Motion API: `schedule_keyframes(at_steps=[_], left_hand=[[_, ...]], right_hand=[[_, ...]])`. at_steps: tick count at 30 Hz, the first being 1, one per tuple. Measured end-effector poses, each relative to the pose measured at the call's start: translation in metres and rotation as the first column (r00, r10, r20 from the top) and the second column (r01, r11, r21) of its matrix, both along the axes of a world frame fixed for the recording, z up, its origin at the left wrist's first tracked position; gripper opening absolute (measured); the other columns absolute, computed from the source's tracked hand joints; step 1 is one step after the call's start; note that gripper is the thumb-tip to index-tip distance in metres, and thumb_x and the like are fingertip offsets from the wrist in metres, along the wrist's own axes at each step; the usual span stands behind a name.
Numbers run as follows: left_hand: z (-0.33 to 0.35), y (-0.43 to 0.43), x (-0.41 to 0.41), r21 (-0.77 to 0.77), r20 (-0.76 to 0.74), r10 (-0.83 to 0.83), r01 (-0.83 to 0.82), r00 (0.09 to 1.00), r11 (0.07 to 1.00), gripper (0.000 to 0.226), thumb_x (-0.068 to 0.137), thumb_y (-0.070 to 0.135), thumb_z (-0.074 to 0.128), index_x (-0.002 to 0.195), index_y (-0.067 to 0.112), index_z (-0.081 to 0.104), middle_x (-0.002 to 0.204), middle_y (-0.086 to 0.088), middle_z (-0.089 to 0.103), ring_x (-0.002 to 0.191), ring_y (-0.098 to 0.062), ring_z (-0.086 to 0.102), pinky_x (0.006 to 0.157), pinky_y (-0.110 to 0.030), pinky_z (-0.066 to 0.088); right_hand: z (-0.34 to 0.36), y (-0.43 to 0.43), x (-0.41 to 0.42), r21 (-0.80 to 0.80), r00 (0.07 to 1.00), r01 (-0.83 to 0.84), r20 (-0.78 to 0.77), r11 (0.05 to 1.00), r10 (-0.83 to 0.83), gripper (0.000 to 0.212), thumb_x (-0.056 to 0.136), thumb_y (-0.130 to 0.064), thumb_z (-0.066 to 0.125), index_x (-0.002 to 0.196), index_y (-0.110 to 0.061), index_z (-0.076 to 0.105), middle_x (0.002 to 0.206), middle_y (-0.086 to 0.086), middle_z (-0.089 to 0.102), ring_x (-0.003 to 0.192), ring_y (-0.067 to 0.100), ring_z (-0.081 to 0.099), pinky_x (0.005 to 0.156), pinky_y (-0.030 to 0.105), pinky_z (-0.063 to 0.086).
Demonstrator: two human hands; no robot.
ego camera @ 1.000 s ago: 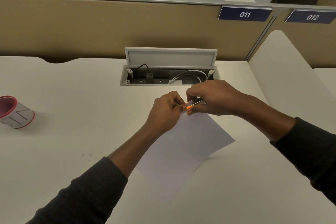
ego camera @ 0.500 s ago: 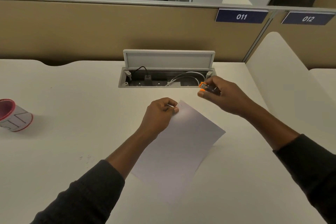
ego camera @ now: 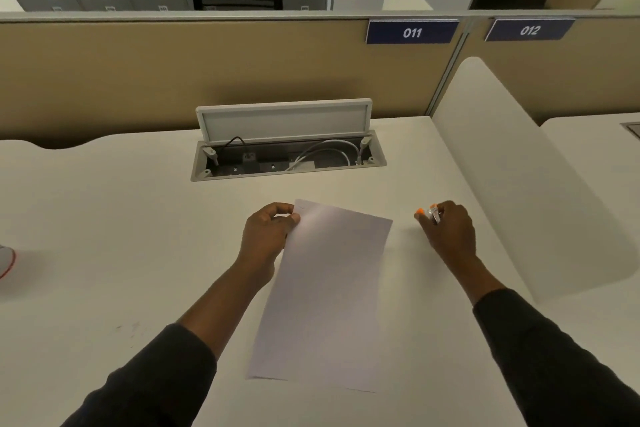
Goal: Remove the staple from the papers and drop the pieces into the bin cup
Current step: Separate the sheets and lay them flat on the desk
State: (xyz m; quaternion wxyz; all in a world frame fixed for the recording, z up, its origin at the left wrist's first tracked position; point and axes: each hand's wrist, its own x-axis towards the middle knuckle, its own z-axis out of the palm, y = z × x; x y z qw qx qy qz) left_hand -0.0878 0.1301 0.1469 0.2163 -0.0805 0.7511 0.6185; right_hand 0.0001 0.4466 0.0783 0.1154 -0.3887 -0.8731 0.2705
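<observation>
The white papers (ego camera: 329,288) lie flat on the desk in front of me, with the long side running away from me. My left hand (ego camera: 266,239) rests at their far left corner. Its thumb and forefinger are pinched together on the staple, which is too small to make out. My right hand (ego camera: 446,236) is on the desk to the right of the papers, apart from them. It is closed on the staple remover (ego camera: 431,213), whose orange and metal tip sticks out. The red-rimmed bin cup (ego camera: 5,260) is mostly cut off at the far left edge.
An open cable box (ego camera: 287,156) with its lid raised sits in the desk behind the papers. A tan partition (ego camera: 173,73) stands along the back. A white rounded divider (ego camera: 519,201) closes the right side.
My right hand pulled the staple remover off the corner and moved it right and down to the desk. My left hand stayed pinched at the corner. The papers turned to lie straighter.
</observation>
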Motion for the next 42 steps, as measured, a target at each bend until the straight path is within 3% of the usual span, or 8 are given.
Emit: schedule_keyframes(at_steps=[14, 18, 21, 25, 29, 35, 39, 42], left_hand=[[-0.023, 0.009, 0.006, 0.038, 0.055, 0.115, -0.117, 0.992, 0.992, 0.011, 0.092, 0.010, 0.066, 0.099, 0.018, 0.071, 0.099, -0.012, 0.075, 0.081, -0.026, 0.067, 0.089, -0.045, 0.057], [-0.023, 0.007, 0.007, 0.036, 0.060, 0.150, -0.152, 0.987, 0.988, 0.012, 0.091, 0.010, 0.067, 0.093, 0.020, 0.072, 0.099, -0.013, 0.075, 0.082, -0.026, 0.066, 0.092, -0.047, 0.056], [-0.018, 0.007, 0.010, 0.027, 0.038, 0.176, -0.177, 0.984, 0.984, 0.008, 0.091, 0.013, 0.068, 0.092, 0.020, 0.072, 0.094, -0.007, 0.075, 0.083, -0.024, 0.066, 0.090, -0.046, 0.057], [0.005, 0.011, 0.027, 0.001, -0.139, 0.192, -0.194, 0.971, 0.981, 0.004, 0.093, 0.018, 0.067, 0.093, 0.020, 0.071, 0.079, 0.007, 0.074, 0.081, -0.019, 0.069, 0.076, -0.035, 0.058], [0.045, 0.015, 0.060, 0.016, -0.361, 0.091, -0.092, 0.928, 0.996, 0.011, 0.095, 0.024, 0.066, 0.103, 0.024, 0.073, 0.095, 0.010, 0.076, 0.091, -0.011, 0.072, 0.085, -0.035, 0.060], [0.091, 0.007, 0.090, -0.034, -0.466, -0.110, 0.107, 0.878, 0.994, 0.025, 0.101, 0.028, 0.055, 0.118, 0.029, 0.073, 0.116, 0.016, 0.072, 0.111, -0.005, 0.066, 0.098, -0.031, 0.056], [0.108, -0.002, 0.090, -0.134, -0.588, -0.191, 0.138, 0.786, 0.981, 0.024, 0.097, 0.023, 0.061, 0.118, 0.030, 0.070, 0.122, 0.014, 0.068, 0.110, -0.002, 0.063, 0.091, -0.009, 0.051], [0.104, -0.016, 0.071, -0.148, -0.707, -0.098, -0.011, 0.700, 0.989, 0.038, 0.092, 0.029, 0.068, 0.129, 0.031, 0.058, 0.128, 0.011, 0.060, 0.110, -0.003, 0.061, 0.087, -0.015, 0.053]], right_hand=[[-0.032, 0.023, -0.003, 0.072, 0.989, 0.084, 0.114, 0.994, -0.092, 0.051, 0.084, -0.047, 0.071, 0.113, -0.006, 0.058, 0.114, 0.015, 0.058, 0.107, 0.037, 0.059, 0.083, 0.041, 0.048], [-0.022, 0.016, -0.005, 0.099, 0.988, 0.069, 0.128, 0.993, -0.081, 0.073, 0.077, -0.059, 0.074, 0.123, -0.005, 0.054, 0.119, 0.016, 0.057, 0.110, 0.038, 0.056, 0.086, 0.045, 0.049], [0.008, -0.023, -0.005, 0.050, 0.995, 0.034, -0.098, 0.998, -0.029, 0.063, 0.080, -0.056, 0.073, 0.120, -0.010, 0.059, 0.112, 0.012, 0.062, 0.099, 0.031, 0.063, 0.080, 0.032, 0.050], [0.066, -0.125, 0.014, -0.329, 0.896, -0.366, -0.376, 0.871, 0.235, 0.026, 0.089, -0.034, 0.071, 0.109, -0.017, 0.068, 0.103, -0.005, 0.072, 0.078, -0.003, 0.065, 0.068, 0.005, 0.043], [0.104, -0.193, 0.041, -0.457, 0.823, -0.558, -0.412, 0.692, 0.391, 0.059, 0.091, -0.055, 0.052, 0.144, -0.031, 0.047, 0.135, -0.027, 0.051, 0.113, -0.014, 0.053, 0.078, -0.002, 0.042], [0.133, -0.194, 0.054, -0.482, 0.783, -0.566, -0.567, 0.669, 0.256, 0.049, 0.092, -0.042, 0.050, 0.138, -0.026, 0.055, 0.124, -0.022, 0.065, 0.114, -0.009, 0.060, 0.090, 0.009, 0.048], [0.147, -0.186, 0.056, -0.507, 0.847, -0.442, -0.508, 0.740, 0.157, 0.017, 0.097, -0.036, 0.050, 0.106, -0.043, 0.063, 0.096, -0.029, 0.071, 0.094, -0.002, 0.068, 0.075, 0.013, 0.055], [0.158, -0.180, 0.059, -0.560, 0.850, -0.444, -0.510, 0.699, 0.131, 0.022, 0.102, -0.024, 0.050, 0.093, -0.038, 0.065, 0.083, -0.035, 0.068, 0.079, -0.012, 0.064, 0.063, 0.004, 0.048]])
